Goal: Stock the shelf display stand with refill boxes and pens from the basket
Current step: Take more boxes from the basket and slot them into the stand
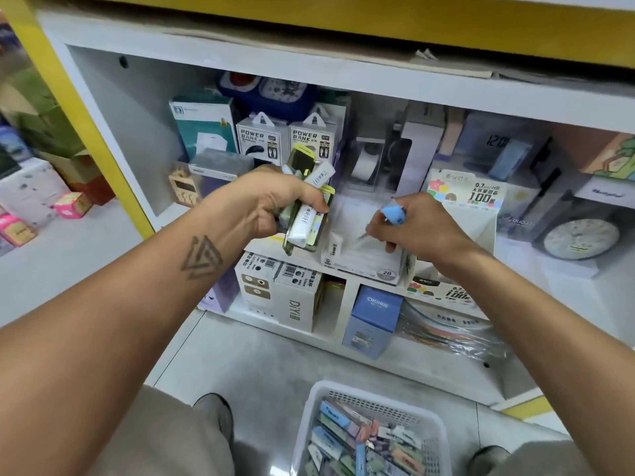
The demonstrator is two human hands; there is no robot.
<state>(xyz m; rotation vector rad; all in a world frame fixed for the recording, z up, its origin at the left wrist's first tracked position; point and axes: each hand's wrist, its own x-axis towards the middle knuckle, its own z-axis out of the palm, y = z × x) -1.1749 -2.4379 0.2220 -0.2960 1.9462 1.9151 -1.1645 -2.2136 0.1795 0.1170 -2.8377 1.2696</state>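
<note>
My left hand grips a bunch of green and white refill boxes, held upright in front of the shelf. My right hand holds a blue-capped pen, its tip pointing down into the white display stand marked 2B on the shelf edge. On the floor between my feet stands the white plastic basket, with several pastel boxes and pens inside.
Power bank boxes, a teal box and clocks fill the shelf behind the stand. A card display marked 100 stands right of it. Below are white DIY boxes and a blue box.
</note>
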